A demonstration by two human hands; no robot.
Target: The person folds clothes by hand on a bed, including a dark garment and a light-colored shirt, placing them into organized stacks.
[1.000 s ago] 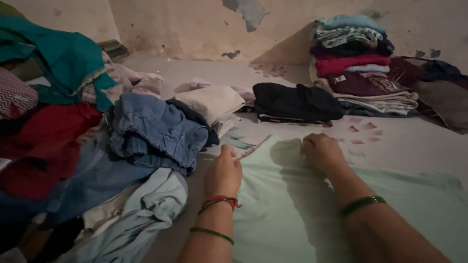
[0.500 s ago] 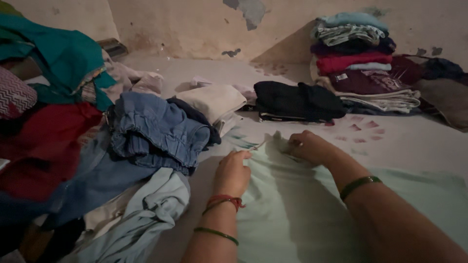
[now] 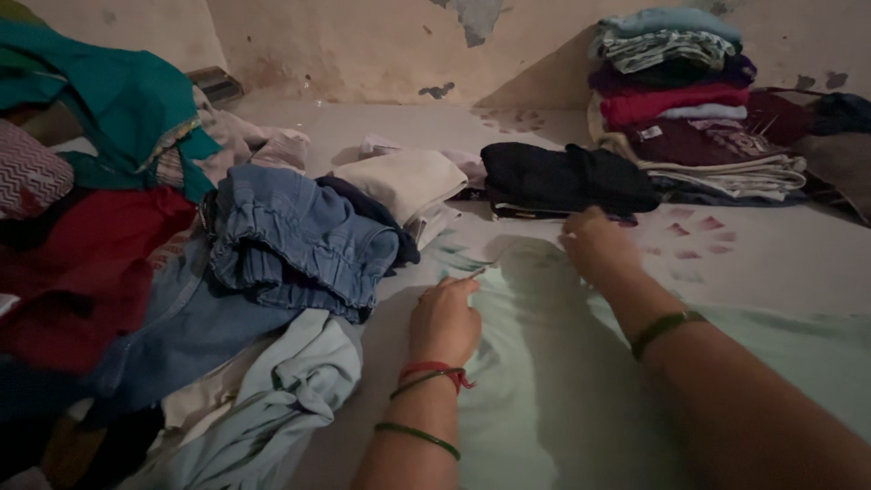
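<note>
**Pale bedsheet under a stained wall, folding part done**

Spread flat across the bedsheet (image 3: 753, 245): one mint-green garment (image 3: 544, 381), unfolded, far edge near the black pile. Left hand (image 3: 445, 318) closed, pinching that far edge at its corner; right hand (image 3: 594, 240) pressed on the same edge further along, fingers curled, grip on cloth not clear. Judged about midway: one tall folded stack (image 3: 689, 100), one folded black pile (image 3: 562, 180), one folded cream piece (image 3: 399, 181) done; one loose heap left, with jeans (image 3: 290, 240) on top. Two hands, three bangles and one red thread counted.
</note>
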